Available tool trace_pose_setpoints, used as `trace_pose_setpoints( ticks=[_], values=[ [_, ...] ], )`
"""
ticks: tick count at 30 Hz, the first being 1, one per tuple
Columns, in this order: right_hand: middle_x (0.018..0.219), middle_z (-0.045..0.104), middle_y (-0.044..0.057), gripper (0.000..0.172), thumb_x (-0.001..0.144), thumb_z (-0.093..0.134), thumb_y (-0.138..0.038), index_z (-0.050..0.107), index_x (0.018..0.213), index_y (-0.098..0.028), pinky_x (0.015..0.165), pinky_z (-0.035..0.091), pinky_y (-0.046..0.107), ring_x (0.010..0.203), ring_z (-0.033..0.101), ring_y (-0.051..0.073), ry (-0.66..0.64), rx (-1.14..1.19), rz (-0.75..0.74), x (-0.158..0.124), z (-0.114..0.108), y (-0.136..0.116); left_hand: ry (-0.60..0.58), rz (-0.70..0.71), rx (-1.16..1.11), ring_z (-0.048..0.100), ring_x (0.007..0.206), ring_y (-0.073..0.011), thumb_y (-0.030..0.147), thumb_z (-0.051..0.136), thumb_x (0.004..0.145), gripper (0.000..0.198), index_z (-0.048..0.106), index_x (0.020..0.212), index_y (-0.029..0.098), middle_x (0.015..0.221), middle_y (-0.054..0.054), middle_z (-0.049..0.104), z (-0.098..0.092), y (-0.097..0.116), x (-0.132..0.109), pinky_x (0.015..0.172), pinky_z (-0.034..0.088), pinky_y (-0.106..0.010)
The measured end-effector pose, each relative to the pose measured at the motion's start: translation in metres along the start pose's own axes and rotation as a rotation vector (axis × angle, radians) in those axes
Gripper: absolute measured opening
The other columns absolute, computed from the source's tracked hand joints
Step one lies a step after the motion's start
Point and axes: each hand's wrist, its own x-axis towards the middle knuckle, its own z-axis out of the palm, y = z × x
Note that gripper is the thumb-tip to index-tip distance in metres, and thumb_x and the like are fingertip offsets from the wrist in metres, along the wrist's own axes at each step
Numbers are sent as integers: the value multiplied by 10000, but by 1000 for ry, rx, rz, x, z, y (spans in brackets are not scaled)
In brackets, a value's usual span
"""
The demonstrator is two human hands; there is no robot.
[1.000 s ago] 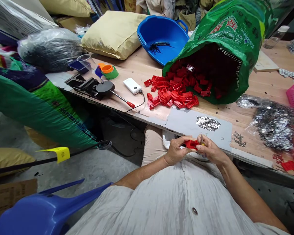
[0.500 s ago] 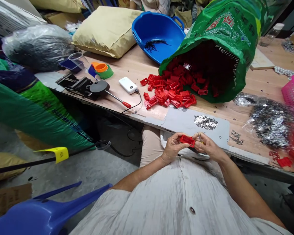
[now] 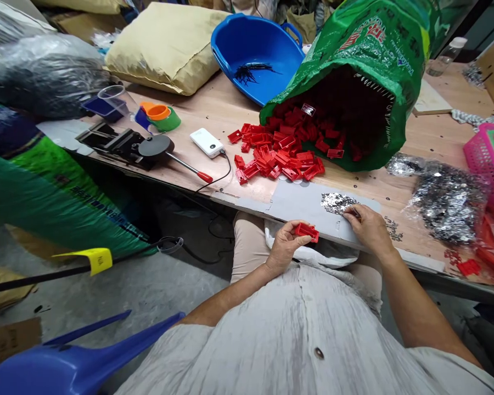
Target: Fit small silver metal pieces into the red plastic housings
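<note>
A red plastic housing, box-shaped with a hollow side, is pinched between the thumb and fingers of my left hand just off the table's front edge. My right hand is over the grey sheet, its fingertips closed at the right side of a pile of small shiny metal pieces. What those fingertips hold, if anything, is too small to make out. Beyond the sheet lies a heap of similar red housings, spilling from the mouth of a green sack.
Leftward stand a lever press, a white power bank with a cable, and colored cups. A blue basin sits behind. On the right are a bag of metal pieces and a pink basket.
My right hand has left the red housing and moved right and forward to the metal pile. My left hand still holds the housing. The view has shifted slightly.
</note>
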Motion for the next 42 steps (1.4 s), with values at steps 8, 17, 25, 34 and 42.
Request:
trace_pose_setpoints(
  ticks=[8,17,25,34,42],
  values=[
    [906,681,54,101,883,565,-318,614,880,-230,744,442,363,840,618,236,-29,-33,22,6,3,2,-3,-17,-5,700,924,-162,227,829,674,375,650,999,167,1025,-53,744,-1,-2,1,862,557,-317],
    [936,683,56,121,893,543,-311,632,905,-230,752,440,352,853,619,228,-13,-5,19,8,1,-4,0,-39,-22,696,898,-156,217,834,665,376,649,988,160,1016,-53,740,2,-1,1,855,550,-314],
    [905,665,42,123,888,557,-333,623,859,-234,670,413,319,789,597,205,-29,-140,1,12,11,-14,16,-42,-33,685,875,-143,199,831,667,360,660,981,158,994,-43,734,2,0,-1,838,545,-295],
    [845,686,29,143,885,543,-376,562,903,-236,677,408,311,736,607,198,-3,147,162,10,-3,-17,11,-65,-92,685,907,-181,223,830,680,445,669,1093,190,1043,-52,707,0,1,0,795,573,-334],
    [866,649,18,193,890,553,-368,630,982,-217,648,426,275,698,548,143,-112,442,29,-1,-12,-35,-9,-57,-113,691,838,-161,299,823,702,581,635,1248,228,961,-34,695,4,11,7,766,571,-307]
  ],
)
